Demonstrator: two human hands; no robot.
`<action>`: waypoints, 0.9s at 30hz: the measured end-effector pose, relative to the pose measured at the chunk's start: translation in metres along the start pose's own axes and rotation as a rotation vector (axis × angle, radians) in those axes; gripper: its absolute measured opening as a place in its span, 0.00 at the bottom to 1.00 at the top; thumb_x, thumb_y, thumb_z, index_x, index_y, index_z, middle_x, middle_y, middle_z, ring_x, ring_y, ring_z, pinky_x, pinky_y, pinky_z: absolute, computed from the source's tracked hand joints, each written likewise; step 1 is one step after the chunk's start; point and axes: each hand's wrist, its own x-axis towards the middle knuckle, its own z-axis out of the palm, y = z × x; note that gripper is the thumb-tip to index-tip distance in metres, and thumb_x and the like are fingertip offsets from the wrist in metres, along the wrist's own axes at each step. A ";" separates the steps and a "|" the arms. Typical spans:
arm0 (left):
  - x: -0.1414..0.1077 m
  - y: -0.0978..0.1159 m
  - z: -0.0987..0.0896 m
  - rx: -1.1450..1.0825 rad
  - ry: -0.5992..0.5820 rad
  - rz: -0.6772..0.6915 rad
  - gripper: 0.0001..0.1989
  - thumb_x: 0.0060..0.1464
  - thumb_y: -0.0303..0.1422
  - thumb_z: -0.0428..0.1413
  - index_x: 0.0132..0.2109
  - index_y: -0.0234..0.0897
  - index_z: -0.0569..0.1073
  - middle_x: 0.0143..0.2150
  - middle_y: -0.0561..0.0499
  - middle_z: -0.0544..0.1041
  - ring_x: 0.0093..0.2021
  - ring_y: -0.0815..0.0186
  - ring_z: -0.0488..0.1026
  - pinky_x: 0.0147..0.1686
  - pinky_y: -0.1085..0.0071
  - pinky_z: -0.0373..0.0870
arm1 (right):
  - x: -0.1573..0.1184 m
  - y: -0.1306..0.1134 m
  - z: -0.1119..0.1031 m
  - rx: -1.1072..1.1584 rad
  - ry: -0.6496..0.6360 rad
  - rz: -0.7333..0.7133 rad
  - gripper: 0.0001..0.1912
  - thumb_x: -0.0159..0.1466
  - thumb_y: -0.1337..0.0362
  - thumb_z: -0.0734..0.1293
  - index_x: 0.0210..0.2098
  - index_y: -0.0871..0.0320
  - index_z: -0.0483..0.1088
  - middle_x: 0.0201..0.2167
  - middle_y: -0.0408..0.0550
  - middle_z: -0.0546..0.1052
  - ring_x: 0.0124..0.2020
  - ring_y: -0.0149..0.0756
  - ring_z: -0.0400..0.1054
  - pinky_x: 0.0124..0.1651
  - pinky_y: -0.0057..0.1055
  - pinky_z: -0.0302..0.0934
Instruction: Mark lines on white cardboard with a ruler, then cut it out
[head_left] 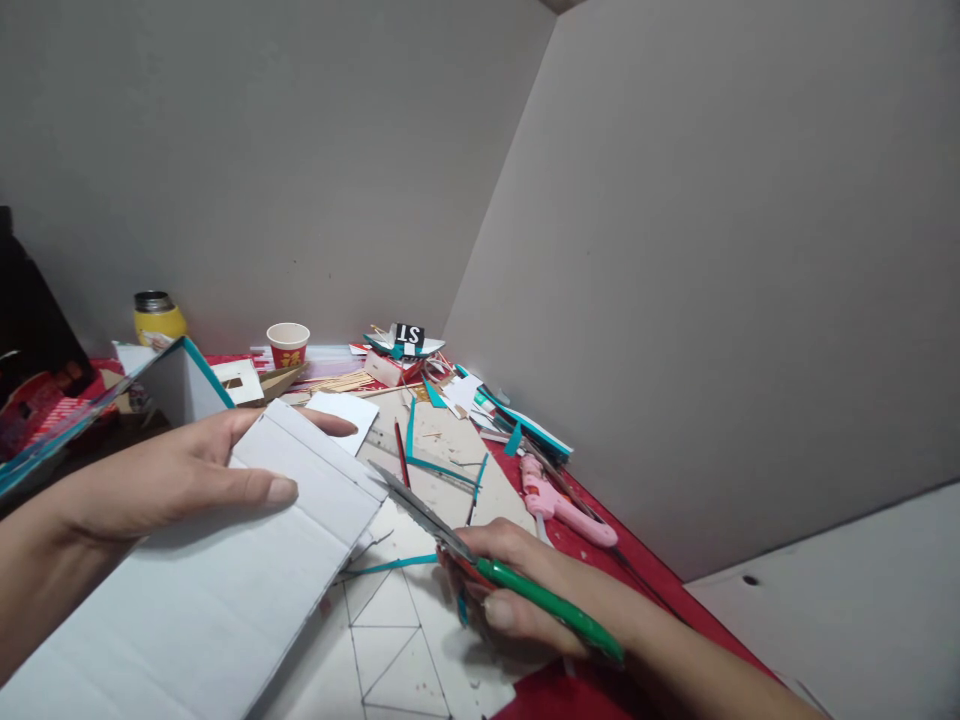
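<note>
My left hand [202, 470] grips a large white sheet of cardboard [225, 590] near its upper end, thumb on top and fingers behind. Pencil lines run across that end of the sheet. In my right hand [517, 580] is a pair of scissors [420, 515] with green handles. The blades meet the right edge of the cardboard beside a drawn line; whether they are parted there I cannot tell. Below lies another white sheet [390, 640] marked with black triangles. Thin teal strips [446, 470] and a dark red pencil [401, 452] lie beyond the scissors.
A pink glue gun [566, 510] rests on the red cloth [667, 590] at right. Toward the back are a paper cup [289, 348], a yellow jar [159, 318], wooden sticks [337, 383] and cardboard scraps. A teal-edged box [187, 385] stands behind my left hand. Grey walls [675, 250] close the corner.
</note>
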 end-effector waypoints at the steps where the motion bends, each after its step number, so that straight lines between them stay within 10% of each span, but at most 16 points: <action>1: 0.000 0.000 0.000 0.004 0.000 -0.004 0.45 0.49 0.32 0.66 0.70 0.43 0.54 0.50 0.43 0.81 0.43 0.55 0.81 0.39 0.68 0.78 | 0.000 0.000 0.000 0.002 0.006 -0.001 0.32 0.62 0.33 0.55 0.28 0.57 0.59 0.23 0.39 0.60 0.25 0.28 0.52 0.26 0.27 0.51; 27: 0.003 -0.002 0.004 -0.051 0.022 0.106 0.22 0.48 0.31 0.67 0.51 0.42 0.75 0.39 0.49 0.84 0.36 0.61 0.82 0.33 0.71 0.78 | -0.002 0.003 0.002 -0.184 0.169 0.126 0.26 0.64 0.39 0.56 0.29 0.56 0.60 0.24 0.42 0.64 0.26 0.33 0.56 0.29 0.29 0.53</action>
